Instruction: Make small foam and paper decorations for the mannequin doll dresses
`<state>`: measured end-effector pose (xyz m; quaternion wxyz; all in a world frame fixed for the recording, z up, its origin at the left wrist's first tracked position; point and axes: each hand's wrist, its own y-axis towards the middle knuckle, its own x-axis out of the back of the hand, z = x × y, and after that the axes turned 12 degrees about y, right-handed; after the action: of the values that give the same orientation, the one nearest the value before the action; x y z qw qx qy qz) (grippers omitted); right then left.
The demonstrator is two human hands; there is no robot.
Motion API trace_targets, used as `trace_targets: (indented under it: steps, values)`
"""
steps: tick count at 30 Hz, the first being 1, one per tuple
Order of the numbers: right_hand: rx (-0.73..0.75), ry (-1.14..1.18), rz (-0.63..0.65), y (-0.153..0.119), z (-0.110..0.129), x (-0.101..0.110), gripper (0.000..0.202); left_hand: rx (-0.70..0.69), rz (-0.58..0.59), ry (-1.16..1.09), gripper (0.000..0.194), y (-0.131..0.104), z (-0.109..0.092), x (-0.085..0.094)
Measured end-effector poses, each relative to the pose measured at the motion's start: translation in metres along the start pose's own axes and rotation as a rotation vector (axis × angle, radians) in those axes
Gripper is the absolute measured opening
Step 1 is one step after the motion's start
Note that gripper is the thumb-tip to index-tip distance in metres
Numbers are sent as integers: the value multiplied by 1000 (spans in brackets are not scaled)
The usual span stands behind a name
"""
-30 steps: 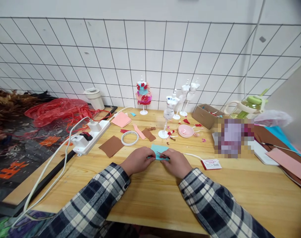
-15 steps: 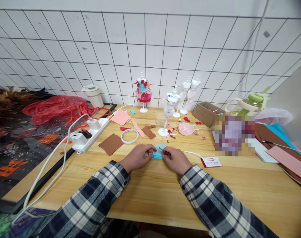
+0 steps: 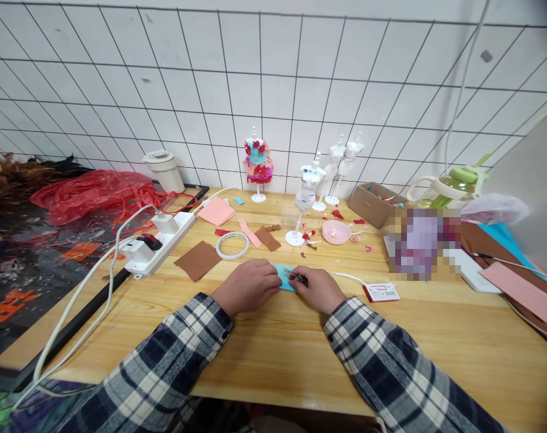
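A small light-blue piece of material [image 3: 285,277] lies on the wooden table between my hands. My left hand [image 3: 250,285] is closed on its left side, fingers together and knuckles up. My right hand [image 3: 318,288] is closed around small dark-handled scissors [image 3: 299,277], whose thin tips point left over the blue piece. Just behind stands a white mannequin [image 3: 308,186] on a round base. A white tape ring [image 3: 232,245] and a brown sheet [image 3: 198,260] lie to the left.
A white power strip [image 3: 163,246] with cables lies left. Behind are a dressed mannequin [image 3: 258,159], a pink dish [image 3: 336,232] and a cardboard box [image 3: 375,205]. A tag [image 3: 381,292] lies right. Part of a person's hand shows at the far left edge.
My left hand has turned over the blue piece, its fingers now covering more of the left side. The view has shifted slightly. My right hand still holds the scissors.
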<state>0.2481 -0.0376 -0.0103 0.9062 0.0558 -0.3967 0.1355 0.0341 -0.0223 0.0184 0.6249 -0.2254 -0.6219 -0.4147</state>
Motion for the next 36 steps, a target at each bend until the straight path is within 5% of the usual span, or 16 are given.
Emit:
trace_targets:
  steps: [9,15,19,27,36]
  values:
    - [-31,-46,-7,-1,3,-1,19,-7,148,64,25,0,-1,-5]
    - [58,-30,-166,-2,7,4,20,71,154,-1,28,0,1,-3]
    - [164,35,-58,-3,10,3,30,133,133,-120,24,-1,5,-8]
    - [70,-21,-35,0,6,2,10,230,69,-292,19,-4,7,-11]
    - [-43,172,-48,2,0,0,24,357,70,-335,24,-3,11,-17]
